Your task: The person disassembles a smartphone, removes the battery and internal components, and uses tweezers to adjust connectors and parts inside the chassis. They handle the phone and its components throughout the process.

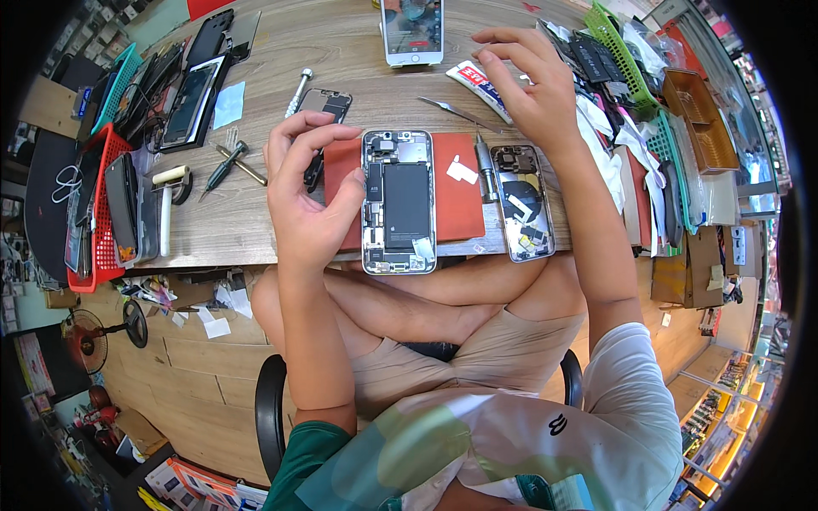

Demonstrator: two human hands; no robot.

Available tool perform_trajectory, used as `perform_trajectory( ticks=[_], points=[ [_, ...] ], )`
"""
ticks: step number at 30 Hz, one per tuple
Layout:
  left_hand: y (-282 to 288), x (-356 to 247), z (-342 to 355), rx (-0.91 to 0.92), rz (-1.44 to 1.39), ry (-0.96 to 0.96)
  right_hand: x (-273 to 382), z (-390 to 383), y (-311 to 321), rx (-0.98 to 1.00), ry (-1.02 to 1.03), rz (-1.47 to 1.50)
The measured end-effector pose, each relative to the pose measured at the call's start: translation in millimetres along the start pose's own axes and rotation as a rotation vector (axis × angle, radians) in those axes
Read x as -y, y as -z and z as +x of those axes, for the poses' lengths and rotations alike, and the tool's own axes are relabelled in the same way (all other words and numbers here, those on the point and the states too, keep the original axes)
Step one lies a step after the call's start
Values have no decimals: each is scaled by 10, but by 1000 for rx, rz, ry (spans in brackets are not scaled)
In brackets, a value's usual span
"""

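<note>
An opened phone (400, 204), its black battery and inner parts exposed, lies on a reddish-brown mat (460, 192), its lower end reaching past the desk's front edge. My left hand (311, 183) is at its left side, fingers curved and apart, with thumb and index fingertip at the phone's edge. Raised over the desk at the upper right, my right hand (537, 94) has its thumb and fingertips drawn together; anything tiny between them cannot be made out. Below that hand are a white and blue tube (480, 88), pointed tweezers (456, 111) and a screwdriver (486, 166).
A phone housing (522, 204) with small parts lies right of the mat. A white phone (413, 32) stands upright at the back. Left are a red basket (104, 230), a white-headed hammer (168, 200) and another screwdriver (226, 166); a green basket (626, 60) is far right.
</note>
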State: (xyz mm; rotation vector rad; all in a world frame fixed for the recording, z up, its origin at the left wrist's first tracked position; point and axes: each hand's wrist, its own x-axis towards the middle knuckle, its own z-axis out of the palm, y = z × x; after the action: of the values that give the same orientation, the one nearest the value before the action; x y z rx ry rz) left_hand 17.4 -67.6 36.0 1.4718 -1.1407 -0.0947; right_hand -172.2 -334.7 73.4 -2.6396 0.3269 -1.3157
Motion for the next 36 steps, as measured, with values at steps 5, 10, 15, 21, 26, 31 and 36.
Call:
perform_trajectory(
  ticks=[5,10,15,21,26,31,36],
  points=[
    [-8,-3,4,-6,14,4,-3,-1,10,16,17,-9],
    [-7,38,2,-14,42,-5,32,12,13,33,20,7],
    [-15,3,9,-21,44,21,51,4,7,29,22,5],
    [-22,0,17,-25,57,35,96,24,12,25,32,1],
    [-14,25,0,-11,88,16,118,20,13,26,24,17],
    [-12,39,-7,-10,95,15,133,34,22,33,44,8],
    [-14,40,-10,-7,95,14,128,19,10,42,30,11]
  ],
)
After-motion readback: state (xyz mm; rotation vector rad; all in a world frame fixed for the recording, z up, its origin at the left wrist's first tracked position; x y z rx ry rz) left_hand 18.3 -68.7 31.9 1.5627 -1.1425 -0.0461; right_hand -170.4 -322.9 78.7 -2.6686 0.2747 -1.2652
